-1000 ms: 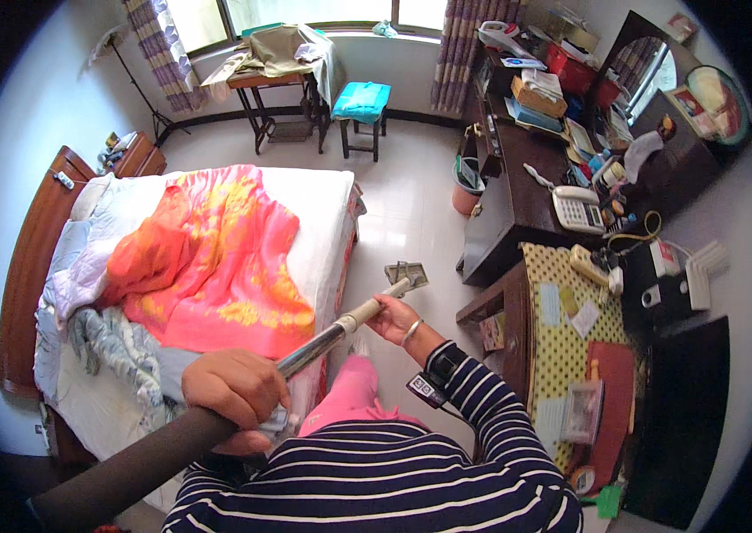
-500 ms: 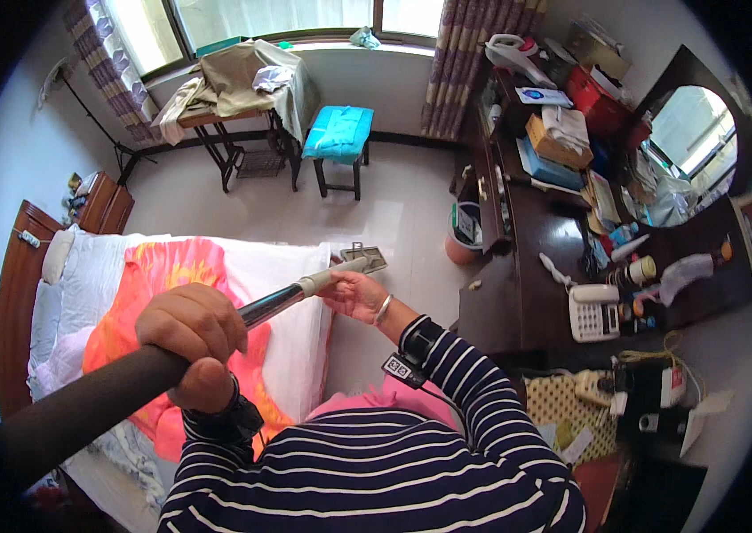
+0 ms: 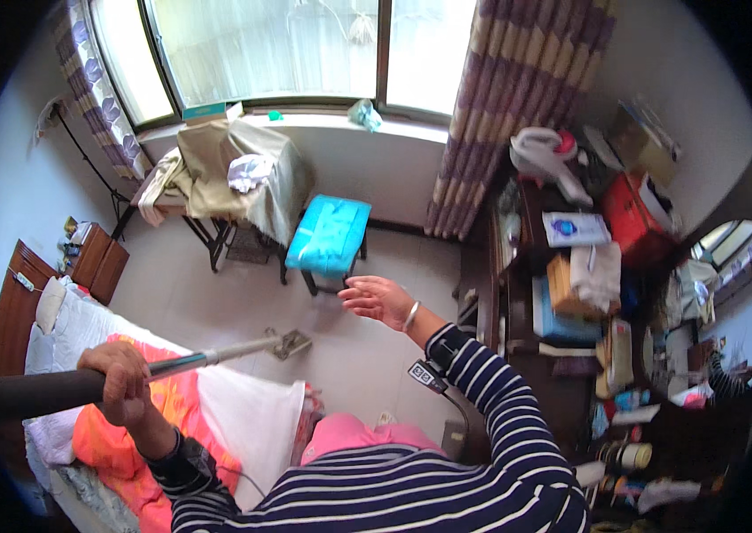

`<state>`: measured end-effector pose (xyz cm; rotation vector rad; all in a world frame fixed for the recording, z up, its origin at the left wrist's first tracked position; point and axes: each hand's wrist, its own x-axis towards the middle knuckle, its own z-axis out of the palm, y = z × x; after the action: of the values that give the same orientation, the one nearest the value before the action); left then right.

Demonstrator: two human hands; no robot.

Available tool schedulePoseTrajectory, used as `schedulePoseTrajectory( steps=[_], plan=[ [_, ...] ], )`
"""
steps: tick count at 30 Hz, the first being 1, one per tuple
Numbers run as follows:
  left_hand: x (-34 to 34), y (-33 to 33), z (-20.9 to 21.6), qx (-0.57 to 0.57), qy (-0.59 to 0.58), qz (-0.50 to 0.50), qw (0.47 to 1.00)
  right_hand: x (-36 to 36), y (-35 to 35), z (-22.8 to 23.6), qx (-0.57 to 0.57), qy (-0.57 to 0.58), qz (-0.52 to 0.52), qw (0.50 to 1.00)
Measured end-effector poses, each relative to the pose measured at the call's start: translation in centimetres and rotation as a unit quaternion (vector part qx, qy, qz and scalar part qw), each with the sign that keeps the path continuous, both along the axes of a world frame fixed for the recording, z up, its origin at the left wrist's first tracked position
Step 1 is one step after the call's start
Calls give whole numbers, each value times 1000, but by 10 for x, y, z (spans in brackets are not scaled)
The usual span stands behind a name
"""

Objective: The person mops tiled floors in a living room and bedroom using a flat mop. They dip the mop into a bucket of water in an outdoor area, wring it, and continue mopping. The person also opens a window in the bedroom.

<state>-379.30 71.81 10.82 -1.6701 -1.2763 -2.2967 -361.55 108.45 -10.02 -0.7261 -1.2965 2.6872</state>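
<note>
My left hand [image 3: 120, 377] is wrapped round the dark foam grip of a long mop [image 3: 220, 354]. Its silvery pole slants across the bed toward the floor, where a small flat frame-like head rests beyond the bed's edge. Fingers stretched out, my right hand [image 3: 381, 303] hovers free of the pole with nothing in it, just in front of a stool [image 3: 331, 233] wrapped in bright blue plastic. The near end of the foam grip runs out of sight into the dark rim at the left.
A bed [image 3: 242, 404] with an orange-pink cover lies at the left. By the window stands a cloth-draped table [image 3: 238, 160]. Along the right runs a dark dresser [image 3: 545, 391] crowded with boxes and a mirror [image 3: 718, 302]. Pale tiled floor [image 3: 393, 355] lies between.
My right hand has let go of the pole and moved away, opening its fingers. My left hand and the mop have shifted left. The view has tilted up toward the window.
</note>
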Motion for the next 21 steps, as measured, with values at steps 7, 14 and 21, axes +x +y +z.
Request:
schedulePoseTrajectory(
  steps=[7, 14, 21],
  plan=[
    [-76, 92, -28, -37, -51, 102, 993, -91, 211, 31, 68, 58, -78, 993],
    [-170, 182, -48, -78, -154, 239, 955, -202, 387, 101, 175, 85, -169, 966],
    [-238, 262, -52, -141, -188, 282, 930, -310, 539, 172, 393, 117, -272, 871]
  ],
)
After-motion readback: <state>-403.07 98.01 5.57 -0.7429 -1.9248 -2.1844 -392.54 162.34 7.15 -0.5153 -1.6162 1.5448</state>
